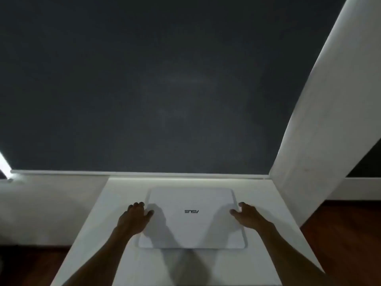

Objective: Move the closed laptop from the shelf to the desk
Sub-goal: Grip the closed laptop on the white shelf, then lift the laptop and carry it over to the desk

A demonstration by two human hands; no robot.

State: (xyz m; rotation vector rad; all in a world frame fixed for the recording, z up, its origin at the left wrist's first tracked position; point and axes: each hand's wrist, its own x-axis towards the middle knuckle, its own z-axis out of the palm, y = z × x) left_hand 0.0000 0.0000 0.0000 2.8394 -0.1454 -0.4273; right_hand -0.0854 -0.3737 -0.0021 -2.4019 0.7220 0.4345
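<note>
A closed white laptop [191, 230] with a dark logo on its lid lies flat on a white top [266, 250], close to the wall. My left hand [134, 218] is at the laptop's left edge, thumb on the lid and fingers curled over the side. My right hand [247, 217] holds the right edge the same way, with its thumb on the lid. Whether the laptop rests on the top or is just off it, I cannot tell. Both forearms reach in from the bottom of the view.
A dark roller blind [144, 79] fills the wall behind the white top. A white column [319, 120] rises at the right. Brown wooden floor [342, 248] shows on both sides of the top, beyond its edges.
</note>
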